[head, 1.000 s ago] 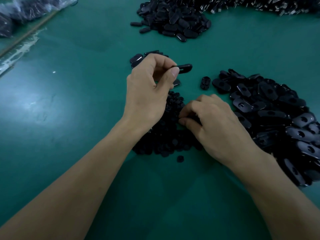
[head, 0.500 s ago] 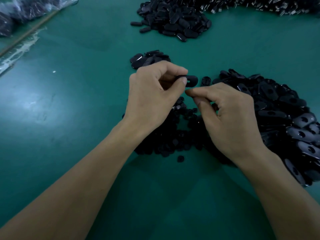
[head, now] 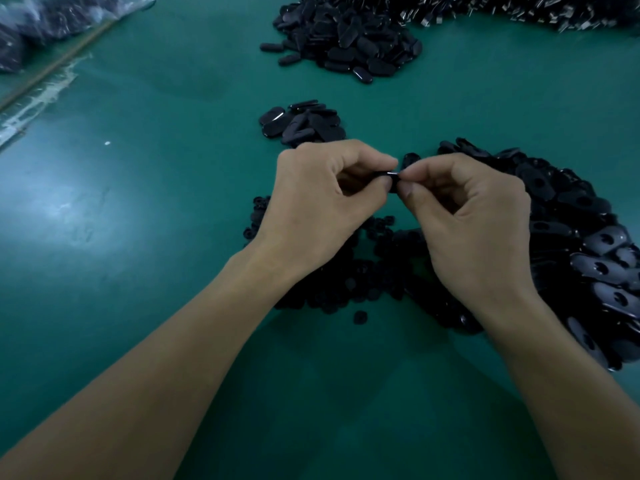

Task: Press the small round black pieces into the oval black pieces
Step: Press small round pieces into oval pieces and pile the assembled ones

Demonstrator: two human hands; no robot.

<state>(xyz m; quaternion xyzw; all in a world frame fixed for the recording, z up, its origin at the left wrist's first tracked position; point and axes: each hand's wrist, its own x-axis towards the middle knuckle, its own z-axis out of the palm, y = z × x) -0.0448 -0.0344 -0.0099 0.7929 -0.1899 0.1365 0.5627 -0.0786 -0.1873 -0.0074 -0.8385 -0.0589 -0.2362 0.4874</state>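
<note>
As they meet just above the heap of small round pieces, the left hand pinches an oval piece by one end and the right hand pinches its other end; whether a round piece sits under those fingertips I cannot tell; a pile of ovals lies right of that heap

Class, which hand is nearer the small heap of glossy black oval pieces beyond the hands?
Left. The left hand sits just short of the small heap of glossy black oval pieces; the right hand lies farther, to its right.
</note>
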